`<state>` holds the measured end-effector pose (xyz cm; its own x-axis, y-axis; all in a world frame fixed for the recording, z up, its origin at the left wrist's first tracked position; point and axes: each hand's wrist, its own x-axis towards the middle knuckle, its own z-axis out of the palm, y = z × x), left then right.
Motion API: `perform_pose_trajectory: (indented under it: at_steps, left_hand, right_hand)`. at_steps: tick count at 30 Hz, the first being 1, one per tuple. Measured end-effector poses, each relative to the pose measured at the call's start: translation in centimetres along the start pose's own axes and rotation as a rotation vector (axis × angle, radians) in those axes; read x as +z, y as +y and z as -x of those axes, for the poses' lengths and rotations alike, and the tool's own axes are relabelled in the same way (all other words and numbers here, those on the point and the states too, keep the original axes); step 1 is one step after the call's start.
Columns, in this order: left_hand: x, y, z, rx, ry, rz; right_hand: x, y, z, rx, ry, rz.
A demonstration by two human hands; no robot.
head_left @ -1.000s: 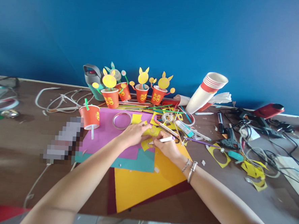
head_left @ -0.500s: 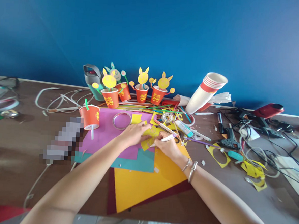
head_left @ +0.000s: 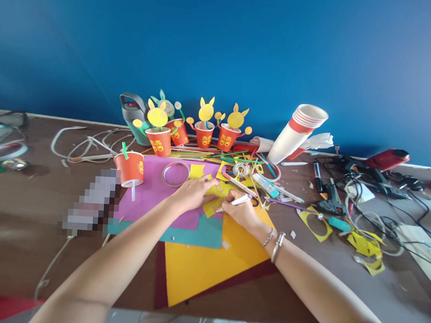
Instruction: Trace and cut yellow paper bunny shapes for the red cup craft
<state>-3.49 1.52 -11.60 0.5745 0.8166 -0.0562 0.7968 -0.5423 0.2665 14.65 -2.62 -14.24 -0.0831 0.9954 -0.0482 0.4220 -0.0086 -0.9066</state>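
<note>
My right hand [head_left: 242, 212] grips a white marker [head_left: 241, 200] with a purple end, its tip low over a piece of yellow paper [head_left: 210, 210]. Across from it, the fingers of my left hand [head_left: 192, 193] are stretched out and rest on the same paper, which has small round outlines on it. Under both hands lie sheets of purple paper [head_left: 147, 201], teal paper [head_left: 196, 236] and orange paper [head_left: 201, 272]. A roll of clear tape [head_left: 176, 174] is just left of my left hand.
Red paper cups with yellow rabbit figures [head_left: 204, 134] line the back. A cup with a straw through it [head_left: 129, 168] lies left. Stacked paper cups [head_left: 293, 137] lean at back right. A glue gun [head_left: 330, 201], cables and yellow scraps [head_left: 316, 223] cover the right side.
The marker's purple end has dipped slightly down and to the left. My left hand keeps its place on the yellow paper.
</note>
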Motion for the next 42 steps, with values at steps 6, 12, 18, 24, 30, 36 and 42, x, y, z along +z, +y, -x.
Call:
perform_pose_trajectory:
  at_steps: [6, 12, 18, 24, 30, 36, 42]
  left_hand:
    - [0.1, -0.1, 0.0, 0.003, 0.002, 0.000]
    - [0.0, 0.0, 0.0, -0.004, -0.002, 0.005]
    - [0.1, 0.0, 0.0, -0.005, 0.002, -0.004]
    - [0.3, -0.1, -0.2, -0.017, -0.008, -0.005]
    - [0.2, -0.1, -0.1, -0.009, -0.002, -0.008]
    - [0.5, -0.3, -0.1, -0.015, 0.009, 0.000]
    - [0.3, -0.2, -0.2, -0.042, 0.105, 0.161]
  right_hand:
    - [-0.1, -0.5, 0.3, -0.019, -0.003, -0.122]
    - [-0.1, -0.1, 0.1, -0.037, 0.011, 0.025]
    - [0.0, 0.0, 0.0, -0.009, 0.002, 0.043]
    - [-0.5, 0.1, -0.2, 0.024, -0.046, -0.106]
    - [-0.2, 0.2, -0.1, -0.050, 0.000, -0.066]
    - [-0.5, 0.3, 0.0, 0.024, -0.051, -0.150]
    - [-1.4, 0.4, -0.1, 0.008, 0.083, -0.524]
